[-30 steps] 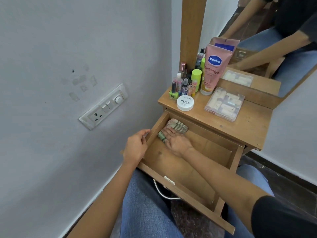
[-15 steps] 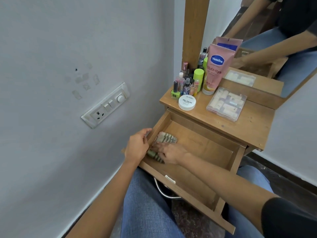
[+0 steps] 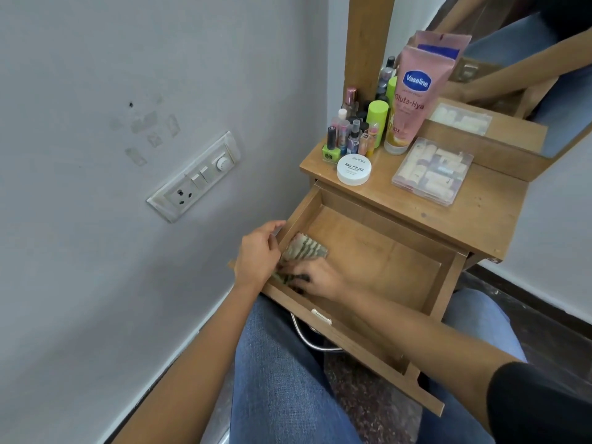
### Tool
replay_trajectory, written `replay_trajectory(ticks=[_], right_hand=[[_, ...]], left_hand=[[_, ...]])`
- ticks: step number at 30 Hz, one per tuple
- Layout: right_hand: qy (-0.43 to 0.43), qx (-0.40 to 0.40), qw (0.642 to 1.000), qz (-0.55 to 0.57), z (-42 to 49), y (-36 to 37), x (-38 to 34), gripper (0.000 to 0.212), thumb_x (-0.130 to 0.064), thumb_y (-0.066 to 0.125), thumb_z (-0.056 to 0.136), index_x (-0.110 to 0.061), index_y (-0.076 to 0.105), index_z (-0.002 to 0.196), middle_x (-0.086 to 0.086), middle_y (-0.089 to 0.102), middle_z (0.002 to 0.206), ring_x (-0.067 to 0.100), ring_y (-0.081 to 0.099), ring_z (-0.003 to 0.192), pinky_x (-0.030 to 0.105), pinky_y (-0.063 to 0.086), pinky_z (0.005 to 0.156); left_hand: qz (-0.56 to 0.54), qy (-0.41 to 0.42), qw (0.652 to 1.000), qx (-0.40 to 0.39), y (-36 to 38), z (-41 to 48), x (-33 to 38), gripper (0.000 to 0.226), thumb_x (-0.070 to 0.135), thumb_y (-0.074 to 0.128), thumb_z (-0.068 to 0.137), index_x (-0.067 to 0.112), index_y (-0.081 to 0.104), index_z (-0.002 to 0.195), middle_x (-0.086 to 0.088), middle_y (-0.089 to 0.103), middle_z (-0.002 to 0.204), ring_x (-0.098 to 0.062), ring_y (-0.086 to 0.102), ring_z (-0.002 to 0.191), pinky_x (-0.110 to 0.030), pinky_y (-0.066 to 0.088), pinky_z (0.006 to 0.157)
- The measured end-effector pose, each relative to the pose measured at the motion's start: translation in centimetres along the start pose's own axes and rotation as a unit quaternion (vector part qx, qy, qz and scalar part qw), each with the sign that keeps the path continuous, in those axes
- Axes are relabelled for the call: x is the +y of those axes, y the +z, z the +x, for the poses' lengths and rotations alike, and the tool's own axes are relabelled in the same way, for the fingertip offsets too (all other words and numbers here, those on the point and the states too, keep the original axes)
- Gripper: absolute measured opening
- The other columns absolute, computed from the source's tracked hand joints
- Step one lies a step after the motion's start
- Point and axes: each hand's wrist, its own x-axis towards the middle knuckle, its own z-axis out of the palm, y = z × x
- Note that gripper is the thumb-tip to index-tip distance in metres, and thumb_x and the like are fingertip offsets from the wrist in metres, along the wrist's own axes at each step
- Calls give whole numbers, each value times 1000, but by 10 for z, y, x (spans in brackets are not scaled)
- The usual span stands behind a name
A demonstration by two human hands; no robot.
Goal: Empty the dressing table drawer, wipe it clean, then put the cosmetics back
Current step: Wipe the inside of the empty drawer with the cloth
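Against a pale grey wall, with a socket plate up and to the left of the left hand. Beyond both hands, a small wooden tabletop under a mirror. Below the tabletop's front edge, an open drawer pulled out over jeans. Grips the drawer's left wall near the front corner with the left hand, fingers curled over the rim and down inside. Presses a striped cloth onto the drawer floor with the right hand, palm down, fingers only slightly bent and laid across the fabric toward the left wall. Right hand just beside the left, very close, contact between them not clear. Cloth bunched in the drawer's front left corner, partly under the right fingers and partly showing just beyond them. Plain wood floor from the right hand across to the drawer's right wall. On the tabletop, well beyond both hands, the cosmetics. Nearest the hands, a white jar lettered NAIL POLISH. Just behind it, a huddle of small bottles, with a green polish at the near left. To their right, a pink Vaseline tube standing cap down. Farther right, a flat clear box of small pale items. Close under the right forearm, a small pale pull on the drawer front and a chrome bar below it.
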Motion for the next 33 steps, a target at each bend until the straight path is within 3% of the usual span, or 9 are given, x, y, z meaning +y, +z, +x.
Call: replay_trajectory(ticks=[2, 4, 8, 10, 14, 18, 23, 29, 33], right_hand=[[-37, -6, 999, -32, 3, 6, 0, 35, -9, 60, 87, -13, 64, 122, 2, 62, 128, 19, 57, 121, 34, 46, 101], [-71, -30, 994, -77, 4, 0, 1, 39, -7, 55, 89, -11, 59, 128, 2, 57, 134, 19, 49, 129, 36, 41, 108], [-54, -182, 954, -232, 10, -9, -8, 63, -6, 43, 92, -13, 19, 151, 3, 19, 158, 17, 13, 147, 37, 15, 120], [-29, -255, 929, -266, 17, -15, -13, 69, -10, 45, 92, -15, 10, 152, 4, 10, 160, 21, 8, 147, 41, 14, 120], [-11, -310, 921, -233, 26, -24, -9, 68, -16, 50, 92, -20, 18, 151, 7, 13, 159, 27, 24, 143, 45, 24, 115], [-26, -317, 916, -244, 14, -32, -8, 63, -14, 46, 92, -20, 22, 150, 11, 22, 157, 32, 32, 139, 50, 33, 109], [-19, -359, 901, -244, -48, -49, -1, 71, -1, 40, 91, -24, 10, 151, 7, 10, 159, 28, 17, 145, 50, 28, 114], [8, -483, 839, -249, -124, -69, 9, 71, 0, 32, 95, -29, 2, 151, -9, -4, 159, 15, -4, 147, 46, 5, 120], [37, -574, 789, -218, -138, -81, 18, 66, 0, 25, 97, -33, 6, 151, -5, -9, 160, 23, 6, 148, 45, 13, 119]], left_hand=[[-2, 3, 1000, -2, 0, 0, 0, 41, 2, 42, 91, 23, 64, 119, 7, 69, 114, -6, 63, 105, -14, 45, 87], [-1, 2, 1000, -3, 0, 0, -2, 41, 3, 43, 91, 24, 64, 119, 7, 70, 113, -4, 64, 104, -12, 45, 86], [14, -1, 1000, -17, 3, 2, -3, 41, 5, 41, 92, 26, 64, 119, 10, 69, 114, -2, 62, 107, -8, 40, 87], [21, -2, 1000, -22, 4, 3, -2, 41, 6, 40, 92, 27, 64, 119, 11, 68, 115, -2, 61, 107, -9, 39, 88], [35, -1, 999, -30, 4, 3, -2, 41, 5, 40, 93, 26, 64, 119, 10, 68, 116, -3, 61, 107, -9, 38, 88], [28, -4, 999, -36, 4, 2, -3, 43, 3, 39, 92, 26, 65, 119, 11, 68, 115, -2, 61, 108, -12, 41, 91], [9, -20, 999, -35, 4, 2, -2, 43, 2, 39, 92, 24, 64, 118, 13, 67, 115, 4, 59, 110, -10, 42, 95], [33, -14, 999, -23, 5, 3, -4, 42, 0, 40, 92, 21, 65, 119, 8, 68, 114, 5, 59, 103, 8, 32, 82], [53, -18, 998, -14, 6, 4, -5, 42, 2, 40, 92, 23, 65, 119, 10, 68, 112, 5, 59, 91, 9, 31, 76]])
